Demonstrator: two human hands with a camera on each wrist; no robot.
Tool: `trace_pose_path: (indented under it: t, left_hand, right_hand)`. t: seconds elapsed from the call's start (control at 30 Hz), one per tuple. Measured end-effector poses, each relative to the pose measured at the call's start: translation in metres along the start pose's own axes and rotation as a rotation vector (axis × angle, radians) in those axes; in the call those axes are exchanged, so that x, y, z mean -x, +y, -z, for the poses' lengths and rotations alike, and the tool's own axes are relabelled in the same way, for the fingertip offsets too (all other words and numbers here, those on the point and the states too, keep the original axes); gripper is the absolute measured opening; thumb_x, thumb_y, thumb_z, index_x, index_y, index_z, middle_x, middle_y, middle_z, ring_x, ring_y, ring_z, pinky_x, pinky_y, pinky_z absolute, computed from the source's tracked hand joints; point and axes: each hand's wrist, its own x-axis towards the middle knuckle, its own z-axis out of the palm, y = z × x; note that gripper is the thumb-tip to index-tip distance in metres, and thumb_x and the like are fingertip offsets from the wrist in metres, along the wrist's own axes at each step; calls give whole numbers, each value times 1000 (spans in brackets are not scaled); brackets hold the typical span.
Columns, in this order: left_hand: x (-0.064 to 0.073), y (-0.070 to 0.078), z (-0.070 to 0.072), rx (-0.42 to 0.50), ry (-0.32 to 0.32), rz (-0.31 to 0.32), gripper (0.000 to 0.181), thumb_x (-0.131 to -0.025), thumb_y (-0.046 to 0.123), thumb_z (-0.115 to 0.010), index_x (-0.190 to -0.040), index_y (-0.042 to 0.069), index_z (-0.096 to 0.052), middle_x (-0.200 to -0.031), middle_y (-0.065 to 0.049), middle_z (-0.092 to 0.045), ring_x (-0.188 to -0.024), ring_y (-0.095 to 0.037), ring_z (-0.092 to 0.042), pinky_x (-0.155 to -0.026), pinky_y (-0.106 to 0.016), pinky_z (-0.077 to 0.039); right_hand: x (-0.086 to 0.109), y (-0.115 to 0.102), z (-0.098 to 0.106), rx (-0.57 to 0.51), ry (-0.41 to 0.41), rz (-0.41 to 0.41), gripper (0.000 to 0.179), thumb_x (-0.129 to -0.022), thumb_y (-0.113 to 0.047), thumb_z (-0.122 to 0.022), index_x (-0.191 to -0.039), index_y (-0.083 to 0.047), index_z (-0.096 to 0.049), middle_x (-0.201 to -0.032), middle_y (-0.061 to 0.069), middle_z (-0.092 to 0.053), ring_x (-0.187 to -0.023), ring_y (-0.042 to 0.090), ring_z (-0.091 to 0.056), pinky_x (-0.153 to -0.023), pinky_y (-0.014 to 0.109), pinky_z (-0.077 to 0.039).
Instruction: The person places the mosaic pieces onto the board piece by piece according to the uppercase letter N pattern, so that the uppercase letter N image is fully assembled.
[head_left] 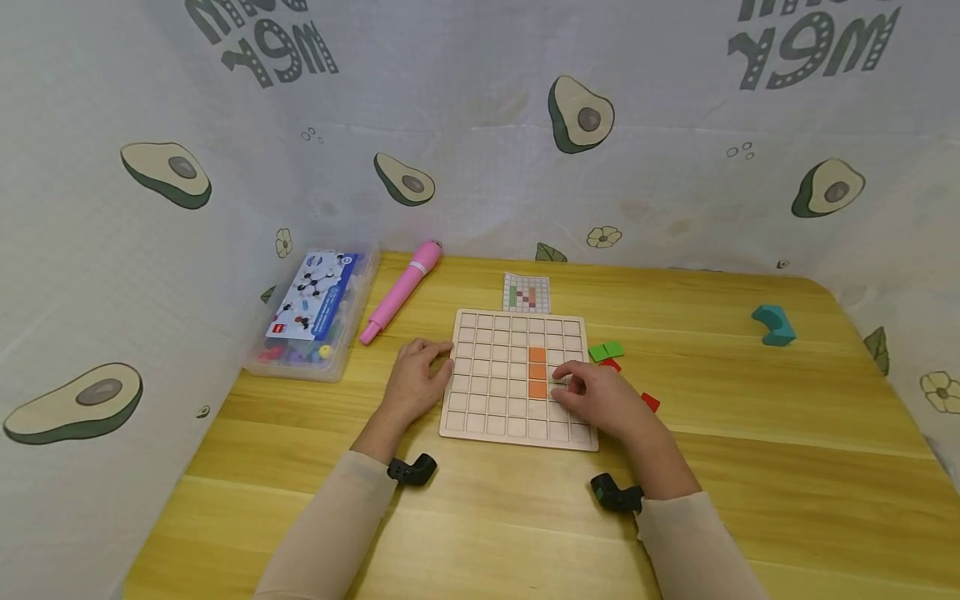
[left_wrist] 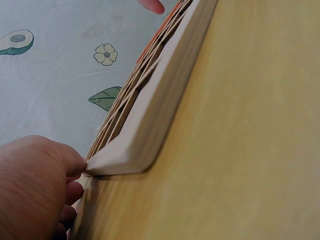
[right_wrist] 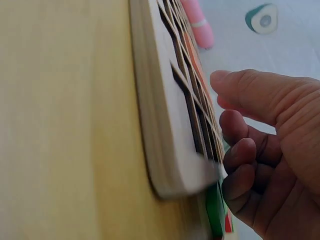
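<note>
A pale wooden grid board (head_left: 487,429) lies on the table, with orange tiles (head_left: 537,372) in three adjoining squares of one column. My left hand (head_left: 411,379) rests against the board's left edge, its thumb and fingertips touching the rim. Over the right part of the board hovers my right hand (head_left: 600,396), beside the orange tiles. Its fingers are loosely bent, and in the right wrist view nothing shows between thumb and fingers. Close to this hand, right of the board, lie green tiles (head_left: 606,351) and red tiles (head_left: 650,402), one red tile partly hidden by the hand.
Behind the board lies a small card (head_left: 527,292) printted with a coloured grid pattern. A pink pen-like stick (head_left: 402,292) and a clear plastic box (head_left: 348,333) of coloured pieces are at the left. A teal curved block (head_left: 775,325) sits far right. White printed cloth hangs around the table.
</note>
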Motion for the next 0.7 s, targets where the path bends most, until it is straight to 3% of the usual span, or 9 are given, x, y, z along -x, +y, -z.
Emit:
trace_pose_path:
  t: [0.33, 0.5, 0.7]
  left_hand:
    - [0, 1, 0, -1, 13, -10, 36, -100, 24, -64, -134, 13, -69, -122, -10, -66, -118, -30, -55, -102, -45, -47]
    - [0, 0, 0, -8, 21, -19, 35, -100, 24, -64, -133, 13, -69, -122, -10, -66, -117, -30, -56, -101, -45, -48]
    - [0, -1, -1, -3, 23, -20, 35, -100, 25, -64, -133, 13, -69, -122, -10, -66, -117, -30, -55, -100, -45, -48]
  right_hand:
    - [5, 43, 25, -1, 102, -184, 37, -100, -37, -64, -125, -9, -64, -96, 9, -61, -82, 23, -55, -67, 29, -43]
    - [10, 55, 31, 1, 170, -225, 38, -102, -35, -62, -126, -6, -63, -101, 14, -66, -86, 26, -58, -71, 31, -44]
    - [12, 58, 32, -1, 187, -246, 38, -101, -36, -63, -123, -5, -64, -97, 12, -65, -83, 24, -56, -68, 30, -42]
